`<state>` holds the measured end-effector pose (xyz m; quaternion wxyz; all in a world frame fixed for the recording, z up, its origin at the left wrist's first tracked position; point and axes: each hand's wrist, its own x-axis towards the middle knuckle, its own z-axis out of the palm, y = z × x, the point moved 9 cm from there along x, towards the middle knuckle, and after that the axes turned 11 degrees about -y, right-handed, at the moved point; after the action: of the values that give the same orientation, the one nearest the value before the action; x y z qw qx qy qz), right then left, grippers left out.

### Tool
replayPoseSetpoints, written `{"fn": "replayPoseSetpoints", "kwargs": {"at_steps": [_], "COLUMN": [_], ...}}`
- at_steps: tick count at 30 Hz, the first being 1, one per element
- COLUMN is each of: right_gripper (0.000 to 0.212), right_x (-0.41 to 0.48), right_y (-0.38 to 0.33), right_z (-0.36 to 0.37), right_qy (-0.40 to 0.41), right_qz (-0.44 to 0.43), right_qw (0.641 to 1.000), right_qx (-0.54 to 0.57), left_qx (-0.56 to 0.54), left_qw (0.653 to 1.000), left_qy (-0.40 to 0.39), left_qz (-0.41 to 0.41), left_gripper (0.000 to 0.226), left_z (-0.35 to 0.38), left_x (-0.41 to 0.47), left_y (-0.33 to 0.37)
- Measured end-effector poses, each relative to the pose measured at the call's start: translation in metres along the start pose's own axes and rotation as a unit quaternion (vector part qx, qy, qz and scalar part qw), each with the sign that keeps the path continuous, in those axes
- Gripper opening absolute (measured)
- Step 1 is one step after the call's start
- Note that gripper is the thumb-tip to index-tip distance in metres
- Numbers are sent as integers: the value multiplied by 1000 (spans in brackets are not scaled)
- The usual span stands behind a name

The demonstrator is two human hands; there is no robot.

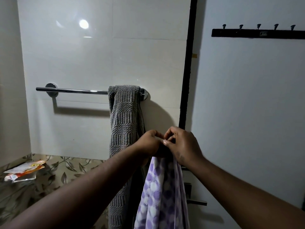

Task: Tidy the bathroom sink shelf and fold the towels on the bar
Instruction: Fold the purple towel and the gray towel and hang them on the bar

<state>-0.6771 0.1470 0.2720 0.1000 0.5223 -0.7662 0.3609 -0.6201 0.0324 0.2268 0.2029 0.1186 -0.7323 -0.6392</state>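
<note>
A chrome towel bar [74, 91] runs across the white tiled wall. A grey ribbed towel [124, 116] hangs bunched over its right end. Below and right of it, my left hand [148, 144] and my right hand [183, 146] are close together, fingertips touching, both pinching the top edge of a purple-and-white patterned towel [156, 195]. That towel hangs straight down from my hands, off the bar, in front of the grey towel's lower part.
A black hook rack [257, 33] with several hooks is mounted on the wall at upper right. A dark vertical door frame edge [189, 63] stands right of the bar. Crumpled wrappers [24, 171] lie on a leaf-patterned surface at lower left. A metal door handle [196, 202] shows behind the patterned towel.
</note>
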Motion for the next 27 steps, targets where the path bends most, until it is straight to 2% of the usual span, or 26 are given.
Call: {"fn": "replayPoseSetpoints", "kwargs": {"at_steps": [4, 8, 10, 12, 14, 18, 20, 22, 24, 27], "right_gripper": [14, 18, 20, 22, 23, 16, 7, 14, 21, 25], "right_x": [-2, 1, 2, 2, 2, 4, 5, 4, 4, 4], "right_y": [4, 13, 16, 17, 18, 27, 31, 34, 35, 33], "right_z": [5, -2, -4, -2, -1, 6, 15, 21, 20, 16], "right_qy": [-18, -5, -5, -9, -17, -56, -82, -92, -66, -14], "right_qz": [-10, 6, 18, 28, 38, 85, 116, 136, 145, 156], "right_qw": [1000, 999, 998, 998, 997, 988, 977, 972, 972, 964], "right_qx": [3, 46, 62, 60, 63, 117, 162, 166, 175, 213], "left_qx": [-14, 19, 123, 303, 405, 373, 356, 337, 300, 181], "left_qw": [999, 998, 991, 951, 910, 919, 922, 926, 936, 967], "left_qy": [-40, -57, -35, 0, 25, 5, 34, 64, 68, 53], "left_qz": [-3, -1, 25, 61, 85, 130, 149, 159, 169, 169], "left_gripper": [12, 11, 20, 21, 25, 27, 27, 26, 25, 23], "left_z": [6, 8, 2, -6, -9, 1, 2, -1, -2, 0], "left_x": [0, 1, 3, 4, 3, 3, 4, 4, 4, 5], "left_y": [-6, -8, 1, 14, 23, 25, 27, 28, 28, 22]}}
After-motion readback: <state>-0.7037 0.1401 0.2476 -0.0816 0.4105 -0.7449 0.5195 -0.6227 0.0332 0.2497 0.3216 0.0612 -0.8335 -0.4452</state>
